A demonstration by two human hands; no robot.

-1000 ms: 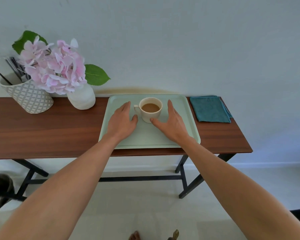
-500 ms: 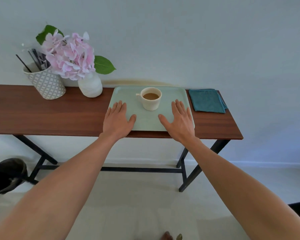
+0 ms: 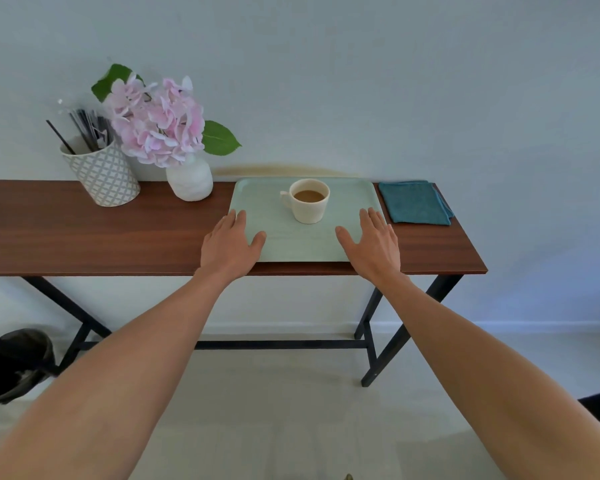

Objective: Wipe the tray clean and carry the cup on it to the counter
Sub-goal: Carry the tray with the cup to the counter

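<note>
The pale green tray (image 3: 347,202) lies flat on the wooden tabletop (image 3: 84,233), its near edge close to the tabletop's front edge, and the cream cup (image 3: 309,204) stands upright on it toward the back, well filled with a light brown drink, handle turned to the left. The left hand (image 3: 227,245) lies palm down over the tray's near left corner, and the right hand (image 3: 373,245) does the same at the near right corner; the fingers (image 3: 369,220) of both are spread open and flat, gripping nothing. Whether the palms press on the tray or only hover just above it is hard to tell from this angle. A folded teal cloth (image 3: 414,206) lies just beside the tray's right edge, untouched, so the wiping looks not yet begun. The main risk from here is the cup: wiping around it with the cloth could nudge it, and a drink this full would slop over the rim and dirty the very surface being cleaned. Lifting the tray by the two near corners alone would likely tip the far side down and send the cup sliding toward the wall; a grip further along the sides would probably hold it level. The white vase (image 3: 189,183) of pink flowers (image 3: 156,126) stands near the tray's left rear corner, beside a patterned holder (image 3: 101,176) of dark sticks, and a careless swing of the tray to the left could catch the vase.
</note>
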